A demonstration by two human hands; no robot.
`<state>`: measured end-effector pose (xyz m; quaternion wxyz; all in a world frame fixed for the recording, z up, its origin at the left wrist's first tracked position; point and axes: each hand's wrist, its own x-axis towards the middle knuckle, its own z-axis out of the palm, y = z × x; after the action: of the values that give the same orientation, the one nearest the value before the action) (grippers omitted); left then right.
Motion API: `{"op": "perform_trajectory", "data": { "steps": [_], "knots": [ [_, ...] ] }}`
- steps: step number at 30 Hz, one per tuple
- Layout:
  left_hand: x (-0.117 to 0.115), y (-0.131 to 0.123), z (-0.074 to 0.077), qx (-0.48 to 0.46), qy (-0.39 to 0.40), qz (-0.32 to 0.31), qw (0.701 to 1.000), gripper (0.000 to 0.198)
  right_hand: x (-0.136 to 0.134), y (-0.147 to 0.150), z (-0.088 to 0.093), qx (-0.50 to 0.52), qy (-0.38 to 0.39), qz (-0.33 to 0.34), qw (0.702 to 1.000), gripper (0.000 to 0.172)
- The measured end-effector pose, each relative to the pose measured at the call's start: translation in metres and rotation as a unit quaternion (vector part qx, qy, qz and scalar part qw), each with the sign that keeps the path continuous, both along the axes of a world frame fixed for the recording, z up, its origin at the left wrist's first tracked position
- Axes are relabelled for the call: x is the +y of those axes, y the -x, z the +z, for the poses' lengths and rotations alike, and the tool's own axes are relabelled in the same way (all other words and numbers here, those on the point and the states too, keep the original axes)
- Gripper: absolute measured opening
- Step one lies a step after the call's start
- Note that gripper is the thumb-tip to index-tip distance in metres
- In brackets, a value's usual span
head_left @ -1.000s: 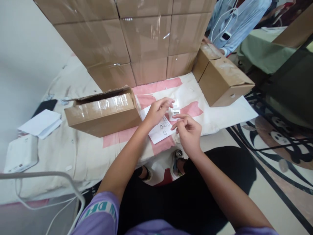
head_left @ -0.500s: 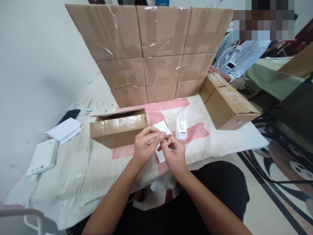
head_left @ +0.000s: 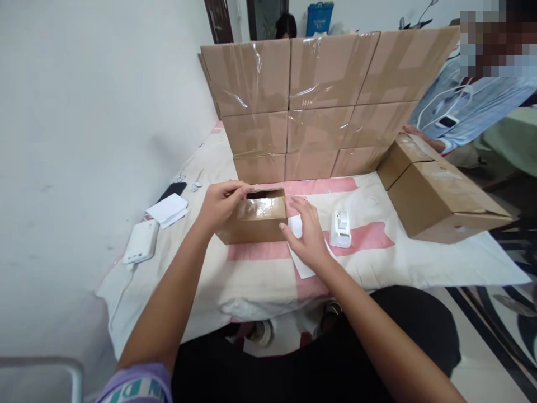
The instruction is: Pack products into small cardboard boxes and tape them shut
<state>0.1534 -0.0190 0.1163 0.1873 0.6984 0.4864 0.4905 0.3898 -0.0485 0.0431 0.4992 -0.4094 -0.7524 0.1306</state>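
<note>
A small brown cardboard box (head_left: 260, 229) with a gap along its top stands on the cloth-covered table in front of me. My left hand (head_left: 222, 204) is at its upper left, thumb and fingers closed on the raised flap. At the box's right end my right hand (head_left: 306, 232) is open, fingers spread, with nothing in it; whether it touches the box is hard to tell. A white paper sheet (head_left: 302, 267) lies partly under my right hand. Right of that stands a white tape dispenser (head_left: 340, 229).
Stacked taped boxes (head_left: 321, 123) form a wall at the back. More boxes (head_left: 448, 196) stand at the right, near a person's hand (head_left: 425, 139). At the left lie folded papers (head_left: 168, 210), a dark phone and a white power bank (head_left: 141, 240) with a cable.
My hands have come apart from their pinch together. The left one has gone to the box flap, and the right one has opened beside the box. The view has shifted left.
</note>
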Motion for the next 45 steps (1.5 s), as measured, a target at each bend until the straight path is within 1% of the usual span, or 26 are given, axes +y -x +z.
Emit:
{"op": "perform_trajectory", "data": {
  "steps": [1,2,3,5,7,8,12,14,16,18,21,25,26,28,30,31,33,35,39,42,44,45],
  "knots": [
    [0.008,0.003,0.000,0.029,0.034,-0.026,0.999,0.031,0.010,-0.001,0.005,-0.035,-0.022,0.008,0.999,0.057],
    [0.014,0.006,-0.001,0.054,0.063,-0.047,0.995,0.032,0.019,-0.001,0.010,-0.070,-0.027,0.017,0.997,0.066],
    [0.019,0.007,-0.003,0.070,0.088,-0.063,0.992,0.032,0.028,-0.002,0.013,-0.101,-0.019,0.028,0.994,0.069],
    [0.023,0.010,-0.006,0.070,0.123,-0.082,0.986,0.035,0.041,-0.003,0.015,-0.146,0.023,0.059,0.987,0.062],
    [0.024,0.011,-0.007,0.054,0.145,-0.097,0.983,0.037,0.049,-0.004,0.012,-0.161,0.058,0.084,0.982,0.051],
    [0.024,0.012,-0.007,0.045,0.150,-0.104,0.982,0.037,0.050,-0.004,0.010,-0.161,0.065,0.087,0.981,0.048],
    [0.030,0.007,-0.004,0.021,0.150,-0.129,0.980,0.037,0.049,-0.003,0.004,-0.150,0.062,0.086,0.983,0.046],
    [0.035,0.001,-0.005,0.021,0.171,-0.146,0.974,0.037,0.046,-0.002,0.002,-0.141,0.063,0.094,0.984,0.047],
    [0.041,-0.005,-0.007,0.036,0.202,-0.165,0.965,0.040,0.045,-0.001,0.001,-0.138,0.066,0.095,0.984,0.048],
    [0.045,-0.010,-0.010,0.061,0.215,-0.177,0.958,0.042,0.044,-0.001,0.000,-0.138,0.065,0.090,0.984,0.048],
    [0.050,-0.014,-0.016,0.108,0.192,-0.187,0.957,0.045,0.043,0.000,-0.002,-0.131,0.055,0.086,0.986,0.048],
    [0.052,-0.013,-0.021,0.190,0.123,-0.176,0.958,0.046,0.044,0.001,-0.003,-0.121,0.051,0.091,0.987,0.047],
    [0.052,-0.012,-0.022,0.214,0.104,-0.161,0.958,0.046,0.043,0.001,-0.003,-0.119,0.053,0.091,0.987,0.047],
    [0.052,-0.012,-0.024,0.259,0.085,-0.113,0.955,0.050,0.043,0.002,-0.004,-0.116,0.055,0.087,0.988,0.048],
    [0.051,-0.012,-0.024,0.280,0.098,-0.067,0.953,0.062,0.042,0.002,-0.004,-0.116,0.057,0.083,0.988,0.049],
    [0.051,-0.013,-0.023,0.282,0.112,-0.056,0.951,0.066,0.041,0.002,-0.004,-0.116,0.057,0.083,0.988,0.049],
    [0.051,-0.014,-0.023,0.281,0.136,-0.065,0.948,0.067,0.041,0.002,-0.004,-0.115,0.058,0.081,0.988,0.049],
    [0.053,-0.016,-0.023,0.279,0.146,-0.078,0.946,0.060,0.041,0.003,-0.005,-0.112,0.058,0.079,0.989,0.047],
    [0.059,-0.022,-0.026,0.269,0.151,-0.054,0.950,0.052,0.040,0.004,-0.007,-0.107,0.061,0.072,0.990,0.046],
    [0.063,-0.022,-0.024,0.279,0.165,-0.046,0.945,0.053,0.039,0.005,-0.008,-0.107,0.070,0.064,0.990,0.046],
    [0.064,-0.018,-0.019,0.301,0.185,-0.066,0.933,0.056,0.038,0.006,-0.008,-0.110,0.074,0.060,0.989,0.046],
    [0.064,-0.016,-0.015,0.314,0.198,-0.079,0.925,0.062,0.038,0.006,-0.008,-0.112,0.075,0.058,0.989,0.046]
  ]
}}
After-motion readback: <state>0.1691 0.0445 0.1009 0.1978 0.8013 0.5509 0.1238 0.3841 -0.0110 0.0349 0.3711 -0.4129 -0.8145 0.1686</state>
